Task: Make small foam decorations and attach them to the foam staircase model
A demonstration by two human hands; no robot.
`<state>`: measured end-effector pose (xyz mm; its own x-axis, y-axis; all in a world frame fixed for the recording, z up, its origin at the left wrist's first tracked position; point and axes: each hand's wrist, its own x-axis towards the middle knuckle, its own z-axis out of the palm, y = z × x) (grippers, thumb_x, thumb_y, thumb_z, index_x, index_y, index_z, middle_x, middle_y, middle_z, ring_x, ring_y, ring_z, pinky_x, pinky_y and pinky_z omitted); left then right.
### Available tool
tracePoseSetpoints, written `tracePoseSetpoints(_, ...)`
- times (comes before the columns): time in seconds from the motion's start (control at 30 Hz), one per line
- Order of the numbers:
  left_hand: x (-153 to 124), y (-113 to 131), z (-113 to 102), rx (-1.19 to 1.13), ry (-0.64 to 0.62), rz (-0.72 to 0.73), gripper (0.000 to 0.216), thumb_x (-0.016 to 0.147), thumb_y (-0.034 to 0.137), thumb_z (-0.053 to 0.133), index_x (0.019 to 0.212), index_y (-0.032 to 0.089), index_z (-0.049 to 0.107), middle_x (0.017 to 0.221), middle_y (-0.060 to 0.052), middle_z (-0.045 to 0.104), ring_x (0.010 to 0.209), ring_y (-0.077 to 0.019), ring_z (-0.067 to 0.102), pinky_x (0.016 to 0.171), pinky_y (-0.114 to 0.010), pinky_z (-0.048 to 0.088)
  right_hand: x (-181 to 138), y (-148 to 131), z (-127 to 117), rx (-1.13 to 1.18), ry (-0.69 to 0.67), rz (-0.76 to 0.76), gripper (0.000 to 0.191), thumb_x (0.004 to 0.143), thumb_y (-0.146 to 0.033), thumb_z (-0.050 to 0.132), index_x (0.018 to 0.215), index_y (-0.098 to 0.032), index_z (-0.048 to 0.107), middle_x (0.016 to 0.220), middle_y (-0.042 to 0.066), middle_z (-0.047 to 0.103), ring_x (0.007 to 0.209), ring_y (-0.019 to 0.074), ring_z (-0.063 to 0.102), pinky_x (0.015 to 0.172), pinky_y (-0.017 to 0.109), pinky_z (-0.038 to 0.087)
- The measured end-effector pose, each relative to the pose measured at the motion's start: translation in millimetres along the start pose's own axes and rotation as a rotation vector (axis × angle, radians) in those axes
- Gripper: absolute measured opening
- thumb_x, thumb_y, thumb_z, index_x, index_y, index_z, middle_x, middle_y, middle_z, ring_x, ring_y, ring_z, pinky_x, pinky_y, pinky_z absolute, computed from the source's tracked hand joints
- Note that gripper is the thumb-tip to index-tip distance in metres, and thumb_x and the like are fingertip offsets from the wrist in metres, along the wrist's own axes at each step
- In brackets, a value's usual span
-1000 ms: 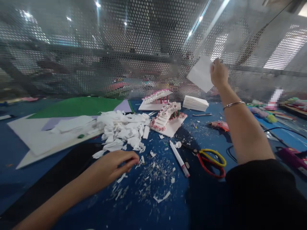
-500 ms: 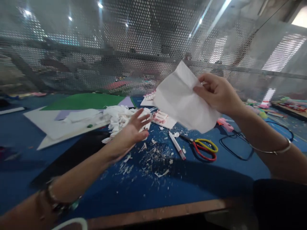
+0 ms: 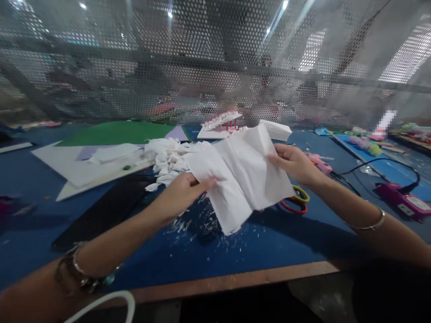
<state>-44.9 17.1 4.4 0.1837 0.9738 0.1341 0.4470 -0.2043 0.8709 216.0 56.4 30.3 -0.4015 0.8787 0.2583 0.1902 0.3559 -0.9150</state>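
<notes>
Between my two hands a white tissue is spread above the table, with a crease running down its middle. My left hand pinches its left side between thumb and fingers. At the right edge, my right hand grips it the same way. Just behind my left hand lies a heap of torn white tissue pieces. The scissors' red and yellow handles show beyond the tissue's lower right corner; their blades are hidden. Small white scraps are scattered on the blue table below.
Green sheet and white boards lie at the left, beside a black flat piece. A white and pink model stands at the back. To the right are a pink glue gun, its cable, and a purple box.
My left hand has gone from open and empty to gripping the tissue's left side. My right hand has lowered with the tissue, which is now spread wider and covers the marker.
</notes>
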Motion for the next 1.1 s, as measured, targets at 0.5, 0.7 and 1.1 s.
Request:
tracePoseSetpoints(0.5, -79.8, -54.1, -33.7, 0.897, -0.39, 0.804, 0.044, 0.087, 0.013, 0.037, 0.13, 0.025, 0.041, 0.13, -0.004, 0.051, 0.118, -0.0169, 0.047, 0.1, -0.033, 0.035, -63.4, 28.8, 54.4, -0.888, -0.579, -0.762, 0.027, 0.09, -0.028, 0.042, 0.109, -0.017, 0.057, 0.113, 0.007, 0.059, 0.102, 0.0188, 0.054, 0.092, 0.035, 0.041)
tracePoseSetpoints(0.7, -80.8, -53.8, -29.8, 0.95, -0.468, 0.724, 0.05, 0.085, 0.009, 0.035, 0.131, 0.028, 0.038, 0.131, -0.002, 0.051, 0.118, -0.0171, 0.047, 0.1, -0.035, 0.034, -72.6, 25.3, 60.7, -1.01, -0.605, -0.817, 0.025, 0.091, -0.025, 0.04, 0.11, -0.021, 0.055, 0.108, 0.005, 0.06, 0.1, 0.0176, 0.053, 0.093, 0.036, 0.038)
tracePoseSetpoints(1.1, -81.6, -58.8, -31.4, 0.872, -0.41, 0.695, 0.046, 0.084, 0.009, 0.039, 0.128, 0.023, 0.044, 0.127, -0.003, 0.055, 0.112, -0.0171, 0.052, 0.099, -0.032, 0.036, -61.2, 37.5, 35.1, -0.929, -0.558, -0.717, 0.022, 0.091, -0.021, 0.039, 0.1, -0.014, 0.058, 0.107, 0.008, 0.063, 0.097, 0.0168, 0.054, 0.084, 0.031, 0.042)
